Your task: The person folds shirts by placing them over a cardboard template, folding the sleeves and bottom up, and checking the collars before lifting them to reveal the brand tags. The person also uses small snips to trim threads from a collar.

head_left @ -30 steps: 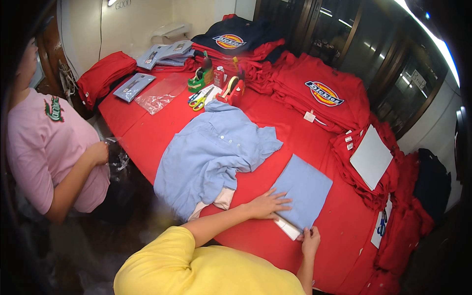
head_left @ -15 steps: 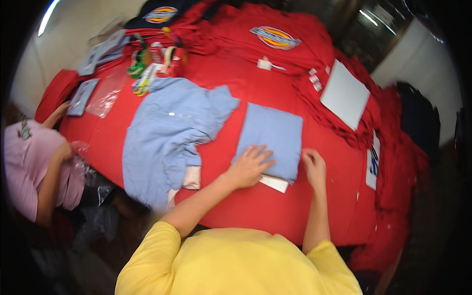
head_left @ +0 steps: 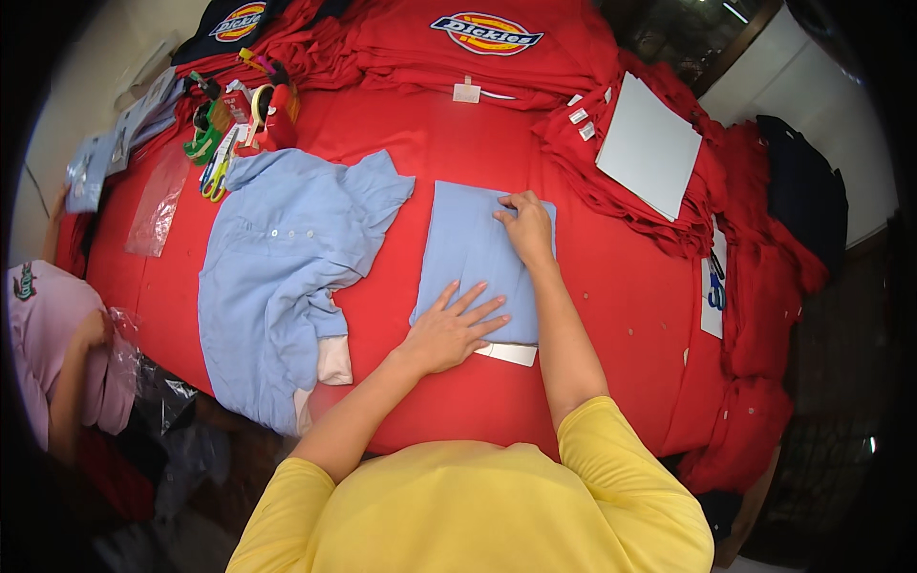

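A light blue folded shirt point(head_left: 468, 248) lies in front of me on the red-covered table. A strip of white card point(head_left: 511, 354) sticks out from under its near edge. My left hand point(head_left: 449, 329) rests flat on the shirt's near left part, fingers spread. At the far right corner of the shirt, my right hand point(head_left: 525, 227) has its fingers bent in a pinch at the fabric. To the left, a second light blue shirt point(head_left: 287, 267) with small white buttons is laid out loosely, a pale pinkish piece of cloth point(head_left: 334, 360) showing at its near end.
Scissors point(head_left: 218, 172) and a red tape dispenser point(head_left: 272, 119) stand at the far left. White sheets point(head_left: 650, 148) lie on piled red garments point(head_left: 716, 191) at the right. A co-worker in a pink shirt point(head_left: 72, 344) is at the left, near a clear plastic bag point(head_left: 158, 210).
My right hand has moved from beside the shirt's right edge to its far right corner. My left hand stays flat on the shirt. The co-worker's hand has moved farther away with a flat blue packet.
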`<state>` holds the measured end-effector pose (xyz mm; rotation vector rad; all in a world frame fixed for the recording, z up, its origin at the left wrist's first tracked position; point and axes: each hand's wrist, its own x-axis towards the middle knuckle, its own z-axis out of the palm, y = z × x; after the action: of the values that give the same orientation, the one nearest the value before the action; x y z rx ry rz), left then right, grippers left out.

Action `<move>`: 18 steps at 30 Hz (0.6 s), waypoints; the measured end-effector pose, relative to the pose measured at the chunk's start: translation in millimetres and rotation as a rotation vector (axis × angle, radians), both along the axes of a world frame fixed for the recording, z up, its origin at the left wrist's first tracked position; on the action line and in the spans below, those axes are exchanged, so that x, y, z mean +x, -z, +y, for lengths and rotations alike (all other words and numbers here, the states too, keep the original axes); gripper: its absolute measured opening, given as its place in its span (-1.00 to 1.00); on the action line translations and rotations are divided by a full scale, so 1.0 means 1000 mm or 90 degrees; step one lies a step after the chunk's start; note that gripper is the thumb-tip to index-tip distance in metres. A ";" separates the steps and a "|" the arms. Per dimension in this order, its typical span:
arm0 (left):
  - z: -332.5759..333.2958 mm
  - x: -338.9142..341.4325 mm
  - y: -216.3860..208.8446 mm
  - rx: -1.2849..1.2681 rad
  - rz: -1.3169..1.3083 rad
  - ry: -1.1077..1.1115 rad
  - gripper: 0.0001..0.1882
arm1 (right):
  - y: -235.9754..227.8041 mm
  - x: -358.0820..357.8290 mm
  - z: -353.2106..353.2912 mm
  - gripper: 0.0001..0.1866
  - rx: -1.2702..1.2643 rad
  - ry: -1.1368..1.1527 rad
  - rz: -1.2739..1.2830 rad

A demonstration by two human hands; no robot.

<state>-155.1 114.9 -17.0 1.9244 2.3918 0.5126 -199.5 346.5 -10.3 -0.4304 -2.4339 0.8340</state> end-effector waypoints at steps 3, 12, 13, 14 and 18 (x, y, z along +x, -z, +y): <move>-0.001 0.004 -0.001 0.002 -0.026 -0.003 -0.43 | 0.012 -0.003 0.001 -0.84 0.044 0.070 -0.025; 0.003 -0.002 -0.006 -0.005 -0.023 -0.003 -0.43 | 0.034 -0.017 0.046 -0.83 -0.348 0.092 0.068; 0.003 -0.002 -0.005 -0.005 -0.027 -0.002 -0.43 | 0.040 -0.016 0.048 -0.84 -0.410 0.105 0.090; 0.000 -0.002 -0.003 -0.006 -0.033 -0.010 -0.43 | 0.030 -0.013 0.041 -0.85 -0.554 0.081 0.165; 0.001 -0.001 0.002 -0.005 -0.026 0.001 -0.43 | 0.016 0.037 0.061 -0.87 -0.784 0.006 0.350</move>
<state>-155.7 115.9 -18.8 1.8948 2.3634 0.5362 -162.8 407.0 -26.2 -0.5196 -1.1922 2.0596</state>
